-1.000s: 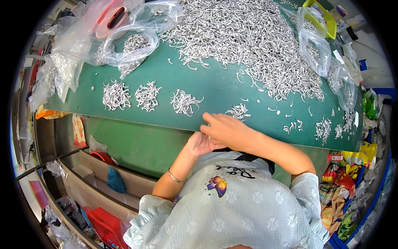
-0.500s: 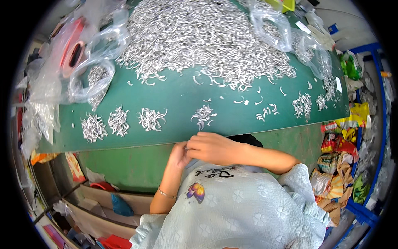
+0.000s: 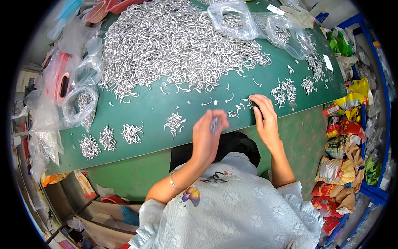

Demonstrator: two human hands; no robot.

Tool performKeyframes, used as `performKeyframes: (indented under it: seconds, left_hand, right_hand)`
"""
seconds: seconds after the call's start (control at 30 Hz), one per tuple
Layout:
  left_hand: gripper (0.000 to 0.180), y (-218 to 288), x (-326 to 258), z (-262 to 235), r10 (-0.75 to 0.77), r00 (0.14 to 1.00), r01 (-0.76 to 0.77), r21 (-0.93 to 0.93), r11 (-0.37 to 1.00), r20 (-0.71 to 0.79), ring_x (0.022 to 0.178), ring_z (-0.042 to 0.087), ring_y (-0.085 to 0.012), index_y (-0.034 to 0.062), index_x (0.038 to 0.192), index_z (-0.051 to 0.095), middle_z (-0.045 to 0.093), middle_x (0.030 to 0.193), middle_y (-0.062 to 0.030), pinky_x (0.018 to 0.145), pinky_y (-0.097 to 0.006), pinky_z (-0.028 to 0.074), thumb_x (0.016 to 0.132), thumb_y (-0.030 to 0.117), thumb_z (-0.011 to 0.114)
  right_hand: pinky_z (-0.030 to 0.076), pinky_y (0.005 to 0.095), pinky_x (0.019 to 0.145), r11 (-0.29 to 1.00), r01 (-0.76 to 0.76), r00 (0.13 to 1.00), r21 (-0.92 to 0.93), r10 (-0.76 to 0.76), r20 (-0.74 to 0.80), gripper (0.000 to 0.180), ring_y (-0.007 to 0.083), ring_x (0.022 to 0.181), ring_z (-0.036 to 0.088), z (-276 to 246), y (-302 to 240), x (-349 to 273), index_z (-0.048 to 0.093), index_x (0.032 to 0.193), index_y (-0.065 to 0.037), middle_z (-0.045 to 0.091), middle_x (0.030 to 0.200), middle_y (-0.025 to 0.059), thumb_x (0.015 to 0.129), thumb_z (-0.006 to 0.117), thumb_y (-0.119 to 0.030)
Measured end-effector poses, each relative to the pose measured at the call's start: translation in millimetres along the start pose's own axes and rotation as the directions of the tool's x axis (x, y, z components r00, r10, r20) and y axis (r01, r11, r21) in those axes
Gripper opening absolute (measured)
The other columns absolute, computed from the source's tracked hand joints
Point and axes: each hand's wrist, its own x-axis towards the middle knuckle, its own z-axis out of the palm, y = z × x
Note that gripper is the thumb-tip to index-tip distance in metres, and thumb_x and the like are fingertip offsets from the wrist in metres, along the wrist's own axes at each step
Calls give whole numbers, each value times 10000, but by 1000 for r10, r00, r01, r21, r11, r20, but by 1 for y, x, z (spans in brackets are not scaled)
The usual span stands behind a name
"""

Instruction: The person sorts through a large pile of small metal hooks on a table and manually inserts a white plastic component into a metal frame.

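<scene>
My left hand (image 3: 204,135) is raised just over the front edge of the table, slightly smeared by motion. Its fingers curl around a few small silver curved pieces (image 3: 214,124), which show in the palm. To its right, my right hand (image 3: 266,118) reaches onto the green tabletop with fingers apart. Its fingertips are at a few loose curved pieces (image 3: 237,109); whether it touches one I cannot tell. A small heap of the same pieces (image 3: 175,123) lies left of my left hand, and another heap (image 3: 284,92) beyond my right hand.
A broad pile of silver curved pieces (image 3: 166,45) covers the table's far part. Clear plastic bags (image 3: 81,106) lie at the left, more bags (image 3: 234,20) at the back. Three small heaps sit front left. A blue rack (image 3: 378,83) with colourful packets stands at the right.
My hands were together at the table's front edge and have parted. The right one has moved right onto the tabletop; the left has risen, showing pieces in it. The view has shifted right.
</scene>
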Motion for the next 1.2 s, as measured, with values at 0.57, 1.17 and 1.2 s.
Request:
performKeyframes:
  seconds: [0.57, 1.17, 1.2]
  left_hand:
    - [345, -81, 54, 46, 565, 811, -575, 384, 723, 152, 1188, 524, -253, -50, 1239, 501, 565, 1223, -180, 1055, -365, 373, 1047, 179, 327]
    - [312, -20, 48, 9, 338, 726, -597, 793, -124, 599, 1288, 498, -335, -52, 1142, 613, 582, 1296, -162, 1076, -412, 384, 853, -128, 522]
    - [311, -20, 48, 9, 322, 726, -596, 789, -148, 608, 1303, 477, -358, -54, 1136, 613, 579, 1295, -170, 1087, -436, 372, 842, -123, 539]
  right_hand:
    - [460, 398, 950, 965, -100, 982, 241, 135, -133, 333, 383, 1127, 573, 6, 7, -11, 553, 1222, 32, 567, 1230, 212, 894, 496, 44]
    - [418, 456, 911, 949, 252, 967, -192, -255, 9, 227, 314, 1059, 523, 17, 33, 21, 583, 917, -21, 553, 1055, 120, 752, 709, -113]
    - [417, 443, 903, 939, 238, 970, -248, -244, 5, 220, 307, 1059, 523, 11, 36, 22, 587, 917, -26, 557, 1048, 112, 755, 707, -112]
